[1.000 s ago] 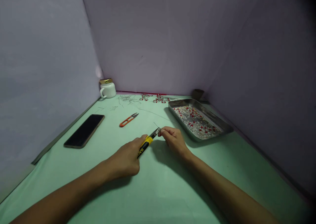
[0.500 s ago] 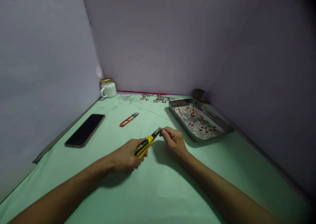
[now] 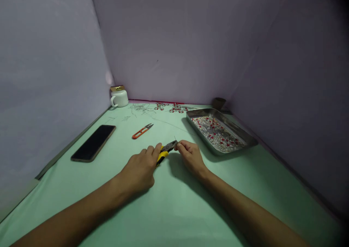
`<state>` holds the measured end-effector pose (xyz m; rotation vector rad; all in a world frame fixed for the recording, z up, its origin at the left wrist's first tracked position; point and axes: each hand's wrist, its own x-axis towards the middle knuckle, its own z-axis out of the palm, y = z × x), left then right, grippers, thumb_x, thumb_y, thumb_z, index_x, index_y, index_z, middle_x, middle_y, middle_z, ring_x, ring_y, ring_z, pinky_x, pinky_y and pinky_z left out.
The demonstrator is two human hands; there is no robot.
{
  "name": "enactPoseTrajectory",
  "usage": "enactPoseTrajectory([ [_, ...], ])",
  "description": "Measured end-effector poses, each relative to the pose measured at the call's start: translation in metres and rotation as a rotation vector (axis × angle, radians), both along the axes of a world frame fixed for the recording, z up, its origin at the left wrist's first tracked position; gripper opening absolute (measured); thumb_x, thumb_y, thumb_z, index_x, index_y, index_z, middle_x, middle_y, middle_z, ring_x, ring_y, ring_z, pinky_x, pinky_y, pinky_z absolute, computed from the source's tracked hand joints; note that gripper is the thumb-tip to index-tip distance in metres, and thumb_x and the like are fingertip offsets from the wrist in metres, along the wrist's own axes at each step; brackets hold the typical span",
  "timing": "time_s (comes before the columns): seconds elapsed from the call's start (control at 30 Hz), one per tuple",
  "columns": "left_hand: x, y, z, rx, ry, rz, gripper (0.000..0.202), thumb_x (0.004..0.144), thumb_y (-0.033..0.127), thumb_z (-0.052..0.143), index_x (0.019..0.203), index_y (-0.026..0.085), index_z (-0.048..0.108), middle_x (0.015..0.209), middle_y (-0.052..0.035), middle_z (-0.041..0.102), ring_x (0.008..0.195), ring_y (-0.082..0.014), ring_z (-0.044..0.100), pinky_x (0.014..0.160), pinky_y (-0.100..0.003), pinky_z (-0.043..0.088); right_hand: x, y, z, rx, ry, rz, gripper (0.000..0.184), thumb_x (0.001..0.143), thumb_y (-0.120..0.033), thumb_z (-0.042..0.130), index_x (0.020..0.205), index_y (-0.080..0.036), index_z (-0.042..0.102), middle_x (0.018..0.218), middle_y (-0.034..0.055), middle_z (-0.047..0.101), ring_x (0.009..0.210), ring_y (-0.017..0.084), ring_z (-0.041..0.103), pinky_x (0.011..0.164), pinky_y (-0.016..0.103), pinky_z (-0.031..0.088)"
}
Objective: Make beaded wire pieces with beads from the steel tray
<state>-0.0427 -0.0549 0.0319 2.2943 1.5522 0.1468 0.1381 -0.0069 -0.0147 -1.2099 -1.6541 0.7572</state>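
Note:
My left hand (image 3: 143, 165) is closed around the yellow and black handles of a pair of pliers (image 3: 169, 145). The jaws point up and to the right and meet the fingertips of my right hand (image 3: 191, 156). Those fingers are pinched on a thin wire (image 3: 175, 138), whose short end sticks up just past the jaws. The rest of the wire is hidden by the fingers. Beyond my left hand lies a pair of orange thread snips (image 3: 142, 131).
A metal tray (image 3: 218, 152) of red, white and clear beads stands at right. Beaded pieces (image 3: 178, 108) and loose wires (image 3: 141, 109) lie along the back. A phone (image 3: 94, 144) is at left, a white mug (image 3: 119, 98) at back left, a dark cup (image 3: 218, 103) at back right.
My left hand has rolled over, so its back now faces up and the pliers show their jaws flat instead of edge-on. The wire end points more upright. My right hand has barely moved.

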Motion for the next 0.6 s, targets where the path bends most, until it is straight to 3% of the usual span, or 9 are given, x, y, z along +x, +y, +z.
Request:
enactPoseTrajectory([
  [0.07,0.000,0.001,-0.002,0.051,0.002,0.009,0.072,0.067,0.005,0.048,0.133,0.020,0.025,0.113,-0.0140,0.050,0.095,-0.0283,0.052,0.078,-0.039,0.041,0.001,0.001,-0.001,0.001,0.005,0.000,0.025,0.079,-0.028,0.043,0.061,-0.018,0.057,0.049,-0.0039,0.040,0.050,0.013,0.039,0.049,0.023,0.030],
  [0.17,-0.003,0.004,-0.001,-0.064,-0.202,-0.049,0.063,0.059,0.002,0.048,0.119,0.022,0.041,0.098,-0.0069,0.056,0.085,-0.0229,0.054,0.074,-0.034,0.043,0.002,-0.001,-0.002,0.033,0.025,0.015,0.024,0.080,-0.028,0.044,0.062,-0.018,0.057,0.050,-0.0037,0.041,0.051,0.013,0.039,0.050,0.023,0.031],
  [0.23,-0.006,0.006,0.001,-0.241,-0.422,-0.084,0.046,0.054,0.003,0.046,0.096,0.021,0.050,0.080,-0.0017,0.057,0.072,-0.0185,0.054,0.064,-0.029,0.044,0.002,-0.002,-0.002,0.048,0.040,0.025,0.024,0.081,-0.029,0.044,0.063,-0.018,0.056,0.050,-0.0039,0.041,0.051,0.013,0.039,0.050,0.023,0.031],
  [0.3,-0.009,0.009,0.003,-0.486,-0.618,-0.079,0.035,0.048,0.006,0.044,0.081,0.019,0.047,0.066,0.0015,0.052,0.057,-0.0153,0.051,0.051,-0.027,0.043,0.002,-0.003,-0.002,0.058,0.055,0.027,0.025,0.082,-0.029,0.043,0.063,-0.019,0.056,0.050,-0.0042,0.040,0.050,0.013,0.039,0.050,0.024,0.032],
  [0.37,-0.011,0.011,0.003,-0.718,-0.743,-0.053,0.035,0.044,0.009,0.041,0.078,0.018,0.045,0.061,0.0022,0.051,0.047,-0.0135,0.048,0.041,-0.026,0.039,0.002,-0.004,-0.002,0.078,0.062,0.024,0.025,0.082,-0.029,0.043,0.064,-0.019,0.056,0.051,-0.0036,0.042,0.051,0.013,0.041,0.051,0.024,0.033],
  [0.43,-0.012,0.012,0.003,-0.826,-0.775,-0.038,0.040,0.042,0.011,0.040,0.081,0.017,0.045,0.062,0.0013,0.052,0.043,-0.0133,0.048,0.039,-0.026,0.038,0.002,-0.004,-0.002,0.103,0.048,0.017,0.024,0.082,-0.027,0.043,0.064,-0.019,0.056,0.053,-0.0026,0.046,0.053,0.014,0.043,0.053,0.024,0.034],
  [0.5,-0.011,0.012,0.004,-0.755,-0.707,-0.032,0.038,0.043,0.011,0.041,0.080,0.018,0.045,0.062,0.0014,0.051,0.047,-0.0140,0.048,0.041,-0.027,0.038,0.002,-0.004,-0.004,0.117,0.019,0.008,0.024,0.082,-0.026,0.043,0.064,-0.019,0.057,0.052,-0.0027,0.046,0.053,0.014,0.043,0.053,0.024,0.033],
  [0.6,-0.009,0.009,0.006,-0.399,-0.509,-0.071,0.038,0.049,0.006,0.044,0.084,0.020,0.048,0.072,-0.0004,0.054,0.070,-0.0197,0.054,0.059,-0.031,0.044,0.001,-0.004,-0.005,0.111,-0.004,0.001,0.024,0.082,-0.026,0.044,0.063,-0.019,0.057,0.050,-0.0034,0.045,0.051,0.013,0.043,0.052,0.024,0.033],
])
